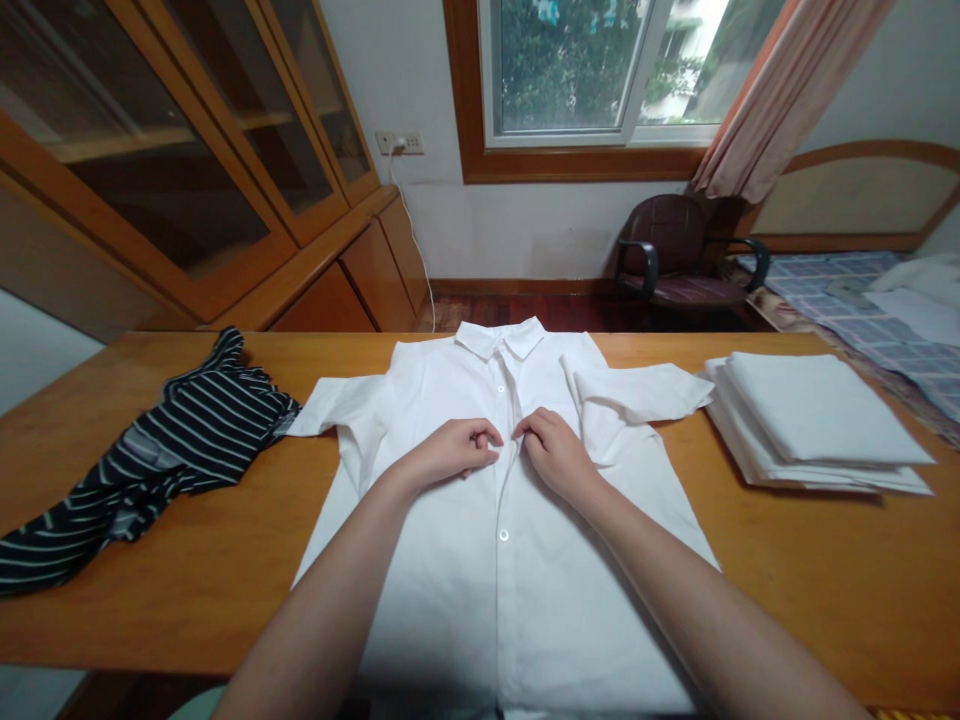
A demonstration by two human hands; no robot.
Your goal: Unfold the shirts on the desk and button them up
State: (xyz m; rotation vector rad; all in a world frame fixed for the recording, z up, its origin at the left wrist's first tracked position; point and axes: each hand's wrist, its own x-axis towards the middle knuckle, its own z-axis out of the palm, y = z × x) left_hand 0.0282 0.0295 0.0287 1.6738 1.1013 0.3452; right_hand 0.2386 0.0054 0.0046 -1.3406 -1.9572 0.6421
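A white short-sleeved shirt (450, 580) lies front side up on the wooden table, its collar (501, 340) at the far edge and its sleeves spread out to both sides. My left hand (456, 448) rests on the left front panel, fingers curled and closed at the button strip. Across from it, my right hand (556, 452) pinches the edge of the strip's right side. Between the hands the front edge is slightly parted. One button (503, 535) shows below the hands, another (501, 389) above them. What lies under my fingertips is partly hidden.
At left on the table (810, 600) lies a crumpled black-and-white striped garment (202, 430), touching the shirt's left sleeve. Folded white cloths (817, 420) are stacked at right, by the other sleeve. Beyond stand a glass-door cabinet (277, 230), an armchair (667, 250) and a bed (840, 290).
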